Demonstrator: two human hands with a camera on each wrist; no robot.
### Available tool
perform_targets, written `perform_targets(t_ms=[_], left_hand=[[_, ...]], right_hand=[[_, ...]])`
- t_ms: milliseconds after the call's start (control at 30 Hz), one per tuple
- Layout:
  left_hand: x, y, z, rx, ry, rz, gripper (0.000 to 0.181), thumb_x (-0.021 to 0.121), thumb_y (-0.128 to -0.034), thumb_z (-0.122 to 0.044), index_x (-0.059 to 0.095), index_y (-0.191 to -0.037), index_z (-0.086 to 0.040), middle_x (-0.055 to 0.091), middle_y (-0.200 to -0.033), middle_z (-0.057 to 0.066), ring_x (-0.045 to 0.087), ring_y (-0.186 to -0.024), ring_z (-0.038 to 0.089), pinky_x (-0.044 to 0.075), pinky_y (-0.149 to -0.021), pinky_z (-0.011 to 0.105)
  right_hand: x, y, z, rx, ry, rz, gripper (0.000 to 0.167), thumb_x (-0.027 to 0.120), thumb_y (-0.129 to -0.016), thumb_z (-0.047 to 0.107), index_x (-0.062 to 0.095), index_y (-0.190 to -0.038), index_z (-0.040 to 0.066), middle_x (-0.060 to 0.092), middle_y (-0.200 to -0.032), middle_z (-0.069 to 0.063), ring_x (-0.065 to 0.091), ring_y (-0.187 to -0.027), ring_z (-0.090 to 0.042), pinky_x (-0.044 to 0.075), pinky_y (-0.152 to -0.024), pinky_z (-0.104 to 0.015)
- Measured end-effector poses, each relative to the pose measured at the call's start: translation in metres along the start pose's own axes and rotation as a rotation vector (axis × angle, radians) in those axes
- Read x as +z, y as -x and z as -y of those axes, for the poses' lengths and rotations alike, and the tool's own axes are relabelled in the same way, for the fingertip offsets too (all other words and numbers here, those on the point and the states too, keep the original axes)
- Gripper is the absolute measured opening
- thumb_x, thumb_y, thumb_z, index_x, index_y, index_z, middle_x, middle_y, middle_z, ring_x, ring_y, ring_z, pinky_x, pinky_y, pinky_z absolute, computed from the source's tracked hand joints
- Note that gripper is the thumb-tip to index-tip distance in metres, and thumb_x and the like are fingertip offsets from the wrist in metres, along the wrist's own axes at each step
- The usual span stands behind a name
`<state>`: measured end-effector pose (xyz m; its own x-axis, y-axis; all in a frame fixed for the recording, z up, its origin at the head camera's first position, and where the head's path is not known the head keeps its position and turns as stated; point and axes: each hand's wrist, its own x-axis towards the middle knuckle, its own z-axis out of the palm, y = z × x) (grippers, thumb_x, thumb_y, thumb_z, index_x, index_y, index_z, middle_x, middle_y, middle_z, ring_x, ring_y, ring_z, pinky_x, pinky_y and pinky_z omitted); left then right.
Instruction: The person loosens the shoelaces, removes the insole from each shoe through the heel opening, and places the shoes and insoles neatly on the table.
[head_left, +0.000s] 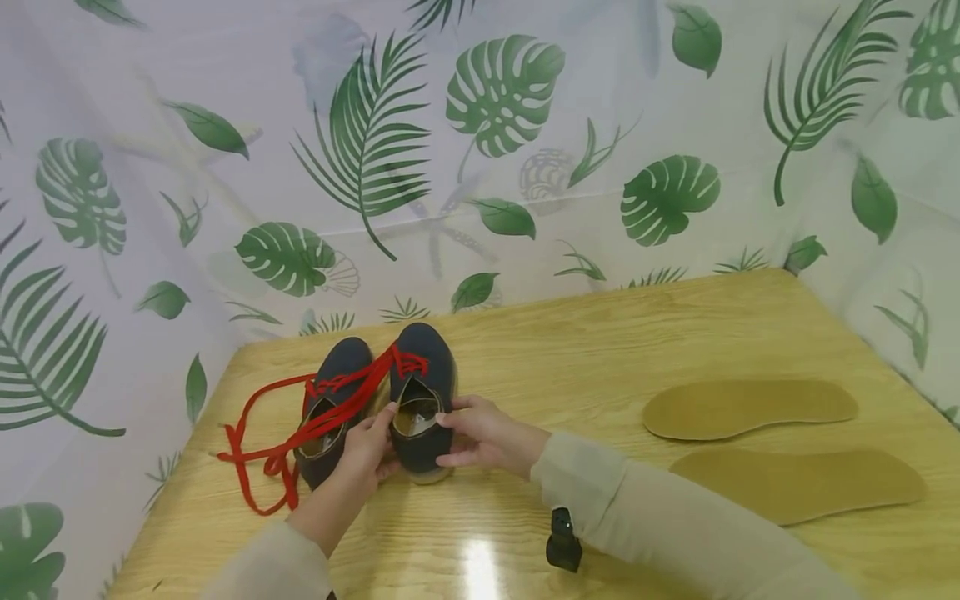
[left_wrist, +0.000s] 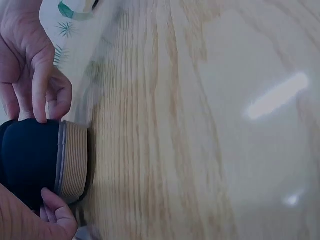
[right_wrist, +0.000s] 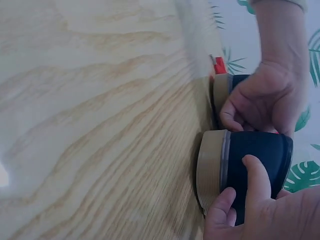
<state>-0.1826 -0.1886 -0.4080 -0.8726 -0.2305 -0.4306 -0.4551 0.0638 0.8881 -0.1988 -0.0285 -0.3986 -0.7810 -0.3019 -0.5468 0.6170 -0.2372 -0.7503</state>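
Two navy canvas shoes stand side by side on the wooden table, toes pointing away. Both hands hold the right-hand shoe (head_left: 423, 358) at its heel end. My left hand (head_left: 367, 450) grips the left side of the opening, its thumb near the rim. From the other side my right hand (head_left: 480, 433) grips the collar and heel, thumb at the opening's edge. The tan ribbed sole (right_wrist: 210, 165) faces the right wrist camera and appears to rest on the table. Close beside the left forearm is the other shoe (head_left: 345, 358), with long red laces (head_left: 251, 454) trailing across it to the left.
Two tan insoles (head_left: 750, 408) lie on the right of the table (head_left: 555, 350), one partly behind the right sleeve. A small black object (head_left: 562, 542) is under the right forearm. Leaf-print cloth (head_left: 555, 250) hangs behind and along both sides.
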Motion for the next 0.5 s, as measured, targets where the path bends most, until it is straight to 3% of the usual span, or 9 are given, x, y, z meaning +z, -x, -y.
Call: perform_targets(t_ms=[133,300,433,500], left_hand=[[0.006,0.006,0.003,0.008,0.095,-0.071,0.061,0.055,-0.0944,-0.039,0.045,-0.132,0.009,0.059,-0.101,0.010,0.057,-0.079,0.012,0.049,-0.062,0.025],[0.014,0.020,0.012,0.049,0.226,-0.138,0.051,0.061,-0.0924,-0.030,0.050,-0.125,0.008,0.064,-0.098,0.006,0.061,-0.070,0.005,0.049,-0.059,0.021],[0.019,0.041,0.014,0.038,0.286,-0.154,0.055,0.058,-0.0930,-0.031,0.046,-0.131,0.007,0.056,-0.120,0.013,0.061,-0.096,0.018,0.049,-0.086,0.032],[0.022,0.052,0.012,0.028,0.306,-0.142,0.059,0.057,-0.0934,-0.032,0.041,-0.135,0.006,0.046,-0.133,0.018,0.053,-0.112,0.028,0.041,-0.100,0.040]], right_hand=[[-0.002,0.003,0.004,0.019,0.023,-0.021,0.052,0.053,-0.095,0.005,0.032,-0.143,0.002,0.039,-0.138,-0.032,0.044,-0.121,-0.051,0.046,-0.093,-0.057],[-0.005,0.010,0.005,0.016,0.056,-0.111,0.049,0.056,-0.093,0.006,0.038,-0.138,-0.002,0.040,-0.138,-0.030,0.048,-0.115,-0.045,0.045,-0.094,-0.057],[-0.009,0.022,0.005,-0.013,0.081,-0.154,0.042,0.057,-0.092,0.008,0.044,-0.130,-0.003,0.044,-0.135,-0.029,0.050,-0.109,-0.043,0.046,-0.093,-0.056],[-0.012,0.031,0.008,-0.032,0.111,-0.143,0.041,0.056,-0.093,0.011,0.045,-0.130,-0.002,0.045,-0.135,-0.028,0.051,-0.110,-0.045,0.047,-0.093,-0.055]])
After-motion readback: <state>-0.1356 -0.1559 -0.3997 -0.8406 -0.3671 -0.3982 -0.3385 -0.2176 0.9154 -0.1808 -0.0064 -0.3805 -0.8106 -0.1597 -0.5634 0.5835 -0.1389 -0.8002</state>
